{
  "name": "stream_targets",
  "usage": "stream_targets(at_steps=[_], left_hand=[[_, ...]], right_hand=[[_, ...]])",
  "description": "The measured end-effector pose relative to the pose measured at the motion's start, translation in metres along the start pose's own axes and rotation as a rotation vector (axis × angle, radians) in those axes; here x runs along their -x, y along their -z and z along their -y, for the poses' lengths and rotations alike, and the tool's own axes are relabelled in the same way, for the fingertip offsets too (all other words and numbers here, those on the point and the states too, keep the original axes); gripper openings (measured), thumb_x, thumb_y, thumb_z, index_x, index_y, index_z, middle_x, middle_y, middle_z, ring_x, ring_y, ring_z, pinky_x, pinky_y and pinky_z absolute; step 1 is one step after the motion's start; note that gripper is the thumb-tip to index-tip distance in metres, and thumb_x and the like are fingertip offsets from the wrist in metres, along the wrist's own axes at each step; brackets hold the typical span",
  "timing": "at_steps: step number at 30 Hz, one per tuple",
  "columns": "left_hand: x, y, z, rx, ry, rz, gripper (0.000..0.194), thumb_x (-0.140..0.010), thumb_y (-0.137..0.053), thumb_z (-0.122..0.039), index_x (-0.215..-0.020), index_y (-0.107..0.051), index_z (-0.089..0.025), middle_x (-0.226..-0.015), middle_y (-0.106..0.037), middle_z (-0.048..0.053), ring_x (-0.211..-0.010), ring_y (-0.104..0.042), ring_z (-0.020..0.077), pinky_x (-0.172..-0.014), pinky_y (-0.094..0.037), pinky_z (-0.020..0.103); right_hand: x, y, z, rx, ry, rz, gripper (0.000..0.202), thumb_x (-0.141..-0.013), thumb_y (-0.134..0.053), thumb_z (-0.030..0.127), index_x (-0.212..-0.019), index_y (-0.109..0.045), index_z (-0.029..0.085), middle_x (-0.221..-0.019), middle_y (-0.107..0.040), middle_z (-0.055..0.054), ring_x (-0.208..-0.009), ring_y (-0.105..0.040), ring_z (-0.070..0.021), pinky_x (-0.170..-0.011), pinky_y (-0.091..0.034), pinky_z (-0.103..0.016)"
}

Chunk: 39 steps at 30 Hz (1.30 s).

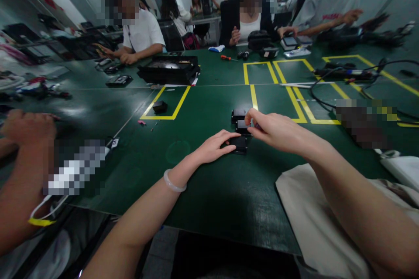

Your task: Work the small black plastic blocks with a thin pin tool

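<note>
Three small black box-shaped blocks stand in a short column on the green table in front of me. The nearest block [241, 144] has my left hand [214, 146] at its left end, thumb on the near side and forefinger on the far side. Beyond it lies the middle block [242, 127], and past that the far block [238, 114]. My right hand [266, 128] is curled at the right of the middle and far blocks, fingertips pinched together. A small dark bit shows under its fingers, too hidden to name.
Yellow tape outlines [175, 117] mark the table. A black open case [170, 69] and a loose black piece [159, 106] are at the left. A screwdriver [226, 57] lies at the back. Cables [322, 100] and beige cloth [304, 200] are at right. Other people sit around.
</note>
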<state>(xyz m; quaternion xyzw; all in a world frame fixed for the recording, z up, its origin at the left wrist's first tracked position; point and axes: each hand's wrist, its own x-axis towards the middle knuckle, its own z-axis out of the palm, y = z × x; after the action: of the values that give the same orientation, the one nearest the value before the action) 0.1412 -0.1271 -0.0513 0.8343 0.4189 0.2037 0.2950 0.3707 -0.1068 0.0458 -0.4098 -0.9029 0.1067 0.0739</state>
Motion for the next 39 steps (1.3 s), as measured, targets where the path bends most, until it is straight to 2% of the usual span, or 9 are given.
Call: stream_targets(at_steps=[4,6,11,16,23,29,35,39], left_hand=[[0.0,-0.0002,0.0006,0.003,0.008,0.002,0.044,-0.097,-0.046,-0.042,-0.138,-0.044,-0.029,-0.116,-0.052,0.005,-0.1,-0.056,0.0191,-0.092,-0.044,0.033],[0.0001,0.0002,0.0,0.005,0.004,0.006,0.044,-0.097,-0.045,-0.042,-0.139,-0.044,-0.029,-0.116,-0.052,0.006,-0.1,-0.056,0.019,-0.092,-0.044,0.033],[0.0,0.0008,-0.0011,-0.001,-0.002,0.005,0.043,-0.097,-0.046,-0.041,-0.138,-0.045,-0.028,-0.114,-0.052,0.006,-0.099,-0.056,0.0194,-0.092,-0.044,0.033],[0.0001,0.0002,-0.0002,0.001,0.015,0.004,0.044,-0.096,-0.046,-0.042,-0.139,-0.044,-0.029,-0.116,-0.053,0.006,-0.1,-0.056,0.02,-0.093,-0.044,0.035],[0.0002,0.0011,-0.0016,-0.002,0.02,0.011,0.044,-0.097,-0.044,-0.043,-0.139,-0.044,-0.029,-0.116,-0.053,0.006,-0.1,-0.056,0.0199,-0.092,-0.044,0.034],[0.0,0.0007,-0.0013,-0.004,0.022,0.012,0.044,-0.097,-0.045,-0.043,-0.139,-0.044,-0.029,-0.117,-0.052,0.005,-0.1,-0.057,0.0195,-0.093,-0.044,0.034],[0.0001,0.0011,-0.0019,0.007,0.014,0.012,0.043,-0.097,-0.045,-0.042,-0.138,-0.045,-0.029,-0.116,-0.052,0.006,-0.1,-0.056,0.0198,-0.093,-0.043,0.034],[0.0001,0.0008,-0.0013,0.005,0.014,0.006,0.043,-0.097,-0.046,-0.041,-0.138,-0.045,-0.029,-0.116,-0.053,0.006,-0.1,-0.057,0.0196,-0.092,-0.044,0.034]], right_hand=[[-0.0004,-0.001,0.002,0.041,-0.032,-0.045,0.023,-0.094,-0.04,0.042,-0.104,-0.048,0.023,-0.078,-0.063,-0.003,-0.066,-0.055,-0.0189,-0.055,-0.027,-0.027],[-0.0004,-0.0011,0.0028,0.062,-0.045,-0.039,0.019,-0.095,-0.038,0.038,-0.101,-0.049,0.023,-0.074,-0.062,-0.002,-0.063,-0.054,-0.0186,-0.054,-0.025,-0.027],[0.0008,-0.0006,-0.0001,-0.006,0.003,-0.005,0.019,-0.093,-0.039,0.033,-0.109,-0.046,0.024,-0.081,-0.064,-0.002,-0.067,-0.055,-0.0179,-0.055,-0.027,-0.026],[-0.0001,-0.0004,0.0043,0.045,-0.035,-0.041,0.023,-0.095,-0.038,0.041,-0.103,-0.049,0.023,-0.076,-0.063,-0.003,-0.065,-0.055,-0.0187,-0.054,-0.026,-0.027],[0.0014,0.0028,0.0033,0.01,-0.006,-0.008,0.019,-0.093,-0.039,0.031,-0.107,-0.048,0.023,-0.079,-0.064,-0.002,-0.066,-0.055,-0.0176,-0.055,-0.027,-0.027],[0.0,0.0012,0.0054,0.037,-0.037,-0.03,0.023,-0.095,-0.037,0.041,-0.1,-0.05,0.023,-0.075,-0.063,-0.003,-0.065,-0.055,-0.0186,-0.055,-0.026,-0.027],[-0.0003,0.0005,0.0028,0.011,-0.018,-0.018,0.018,-0.093,-0.038,0.031,-0.105,-0.048,0.023,-0.078,-0.064,-0.002,-0.065,-0.055,-0.0174,-0.055,-0.027,-0.027],[0.0002,0.0003,0.0045,0.018,-0.011,-0.038,0.02,-0.094,-0.039,0.036,-0.105,-0.049,0.023,-0.079,-0.064,-0.003,-0.067,-0.056,-0.0183,-0.055,-0.027,-0.027]])
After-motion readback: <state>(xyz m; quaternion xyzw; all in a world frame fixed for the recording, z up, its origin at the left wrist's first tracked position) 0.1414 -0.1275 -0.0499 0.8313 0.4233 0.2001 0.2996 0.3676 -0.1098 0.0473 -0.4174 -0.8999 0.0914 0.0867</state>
